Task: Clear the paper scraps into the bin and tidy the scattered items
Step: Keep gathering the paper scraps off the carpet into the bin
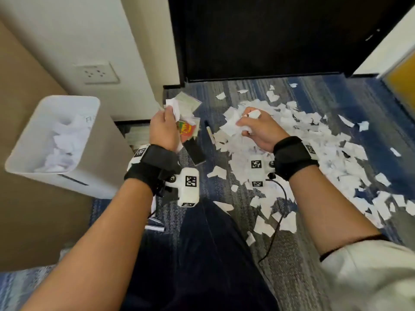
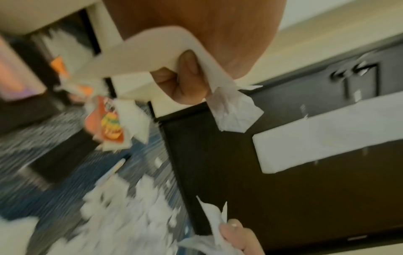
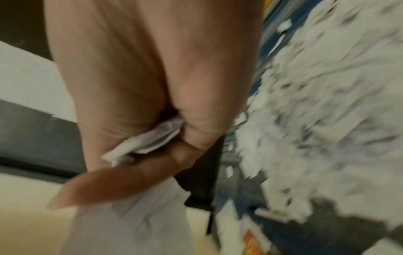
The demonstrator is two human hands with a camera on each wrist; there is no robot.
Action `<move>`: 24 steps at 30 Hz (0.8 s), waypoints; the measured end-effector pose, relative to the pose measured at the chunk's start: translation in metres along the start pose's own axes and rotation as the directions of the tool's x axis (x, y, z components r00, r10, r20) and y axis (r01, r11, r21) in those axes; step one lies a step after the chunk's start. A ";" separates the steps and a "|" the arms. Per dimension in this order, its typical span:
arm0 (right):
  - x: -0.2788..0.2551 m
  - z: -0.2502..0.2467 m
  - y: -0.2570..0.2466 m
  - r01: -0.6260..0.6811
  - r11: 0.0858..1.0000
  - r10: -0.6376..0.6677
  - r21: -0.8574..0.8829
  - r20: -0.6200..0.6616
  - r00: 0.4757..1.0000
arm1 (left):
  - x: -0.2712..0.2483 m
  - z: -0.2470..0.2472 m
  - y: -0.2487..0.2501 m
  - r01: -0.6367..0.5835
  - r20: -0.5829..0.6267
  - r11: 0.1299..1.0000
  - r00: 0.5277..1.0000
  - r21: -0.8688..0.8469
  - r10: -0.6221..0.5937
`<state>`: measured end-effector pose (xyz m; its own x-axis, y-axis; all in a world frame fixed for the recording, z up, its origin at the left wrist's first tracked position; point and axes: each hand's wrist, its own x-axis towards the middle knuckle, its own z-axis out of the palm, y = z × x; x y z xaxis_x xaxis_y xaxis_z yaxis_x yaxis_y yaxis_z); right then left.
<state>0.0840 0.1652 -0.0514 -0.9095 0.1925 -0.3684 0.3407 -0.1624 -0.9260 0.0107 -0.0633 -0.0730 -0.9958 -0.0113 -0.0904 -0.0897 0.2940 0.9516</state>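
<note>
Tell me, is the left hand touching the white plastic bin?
Apart. The head view shows the left hand gripping white paper scraps over the carpet, with a clear gap between it and the white plastic bin.

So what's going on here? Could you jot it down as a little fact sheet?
left hand: grips a bunch of paper scraps
right hand: grips more scraps above the pile
bin: white, at the person's left, already partly filled with paper
scrap pile: still spread widely over the blue carpet
other items: pen and colourful card between the hands
</note>
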 end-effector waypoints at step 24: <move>0.078 0.336 -0.044 0.185 0.882 -0.040 -0.435 0.321 0.946 | 0.067 -0.264 -0.041 0.067 -0.209 0.939 0.978 0.336 0.005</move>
<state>-0.0819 -0.1377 -0.0117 -0.9507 -0.1220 -0.2852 0.2359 0.3129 -0.9200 -0.0569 -0.3286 -0.0404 -0.9775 -0.2095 -0.0226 -0.1462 0.5970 0.7888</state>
